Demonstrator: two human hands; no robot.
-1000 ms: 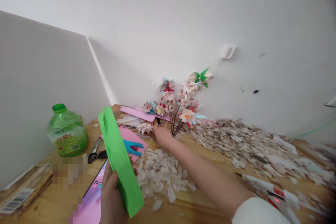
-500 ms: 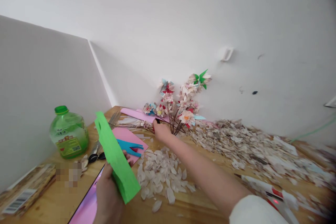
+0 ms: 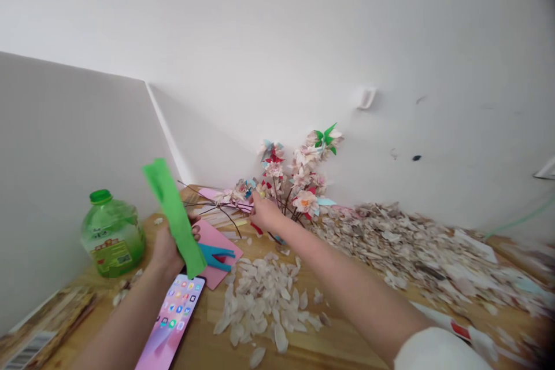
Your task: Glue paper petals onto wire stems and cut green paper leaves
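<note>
Head view: green paper strip (image 3: 173, 217) gripped in closed left hand (image 3: 166, 250), long axis steep, top end pointing up-left. Right hand (image 3: 264, 215) farther forward, fingers pinched shut on flower stem (image 3: 225, 203).

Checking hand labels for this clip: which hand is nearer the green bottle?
Left. The left hand, holding a green paper strip, is beside the bottle; the right hand is farther off, at the paper flowers.

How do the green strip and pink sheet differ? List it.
The green strip is held up tilted in the left hand; the pink sheet lies flat on the table. The green strip is narrow, the pink sheet broader and bears blue cut-outs. Both are coloured paper.
</note>
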